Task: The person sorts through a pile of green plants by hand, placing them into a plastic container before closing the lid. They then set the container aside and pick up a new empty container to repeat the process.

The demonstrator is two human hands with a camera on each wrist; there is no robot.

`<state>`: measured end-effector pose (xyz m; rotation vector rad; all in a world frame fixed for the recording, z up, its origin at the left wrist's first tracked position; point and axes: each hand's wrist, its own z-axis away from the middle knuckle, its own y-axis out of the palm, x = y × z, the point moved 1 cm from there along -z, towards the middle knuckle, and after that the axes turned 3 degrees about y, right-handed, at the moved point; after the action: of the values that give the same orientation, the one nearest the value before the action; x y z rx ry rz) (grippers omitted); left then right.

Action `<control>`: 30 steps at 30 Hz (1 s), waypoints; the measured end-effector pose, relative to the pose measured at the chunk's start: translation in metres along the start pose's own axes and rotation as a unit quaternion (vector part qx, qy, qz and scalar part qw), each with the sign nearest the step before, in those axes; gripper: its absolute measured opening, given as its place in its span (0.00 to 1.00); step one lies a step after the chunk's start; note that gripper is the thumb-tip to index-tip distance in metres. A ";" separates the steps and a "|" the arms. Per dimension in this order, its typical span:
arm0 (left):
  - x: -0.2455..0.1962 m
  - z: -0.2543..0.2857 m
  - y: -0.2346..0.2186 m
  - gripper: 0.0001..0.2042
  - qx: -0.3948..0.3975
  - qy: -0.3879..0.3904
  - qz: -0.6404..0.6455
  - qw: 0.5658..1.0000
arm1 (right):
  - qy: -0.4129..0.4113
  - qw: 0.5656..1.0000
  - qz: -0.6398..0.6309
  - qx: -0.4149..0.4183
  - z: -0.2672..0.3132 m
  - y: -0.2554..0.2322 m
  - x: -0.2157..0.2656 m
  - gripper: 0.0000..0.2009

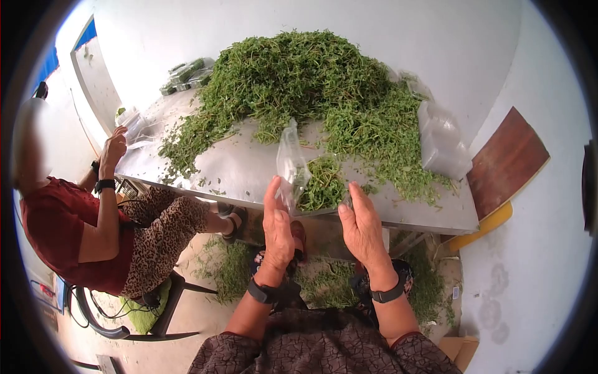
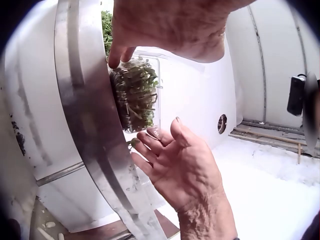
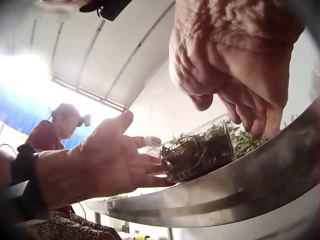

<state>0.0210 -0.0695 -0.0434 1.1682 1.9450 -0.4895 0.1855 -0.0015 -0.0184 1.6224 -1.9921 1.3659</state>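
Observation:
A clear plastic box (image 3: pixel 200 155) filled with green leafy stems sits at the near edge of the metal table (image 1: pixel 411 215). Its transparent lid (image 1: pixel 289 153) stands raised on the left side in the head view. My left hand (image 1: pixel 278 234) is at the box's left, fingers extended and palm facing inward. On the other side, my right hand (image 1: pixel 363 229) is held with its fingers extended, fingertips close by the box's near right corner. Neither hand grips anything. In the left wrist view, the packed greens (image 2: pixel 137 95) show between the two hands.
A large mound of greens (image 1: pixel 299 75) covers the table's back, spreading right. Stacked clear boxes (image 1: pixel 442 140) stand at the right; filled boxes (image 1: pixel 187 75) lie back left. Another person (image 1: pixel 81 224) sits at the left end. Greens (image 1: pixel 330 283) litter the floor below.

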 end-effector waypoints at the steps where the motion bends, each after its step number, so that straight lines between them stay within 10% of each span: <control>1: -0.004 -0.001 0.000 0.27 -0.016 -0.024 -0.003 1.000 | -0.009 1.000 0.011 -0.002 0.002 -0.001 0.002 0.25; 4: -0.016 -0.005 0.003 0.23 -0.036 -0.112 -0.056 0.992 | -0.020 0.999 0.032 0.001 0.006 -0.005 0.007 0.25; 7: -0.011 -0.007 0.011 0.19 -0.046 -0.028 -0.058 0.997 | -0.021 0.999 0.026 0.008 0.008 -0.008 0.014 0.25; 26: -0.018 -0.021 0.013 0.16 0.051 -0.095 -0.125 0.986 | 0.207 0.961 -0.178 -0.036 -0.015 -0.007 0.006 0.21; 30: -0.009 -0.036 0.008 0.18 -0.031 -0.093 -0.151 0.984 | 0.225 0.947 -0.222 -0.057 -0.017 0.000 -0.002 0.16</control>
<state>0.0149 -0.0463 -0.0135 0.7618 1.9651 -0.6672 0.1805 0.0128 -0.0103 1.4282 -1.3195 1.2711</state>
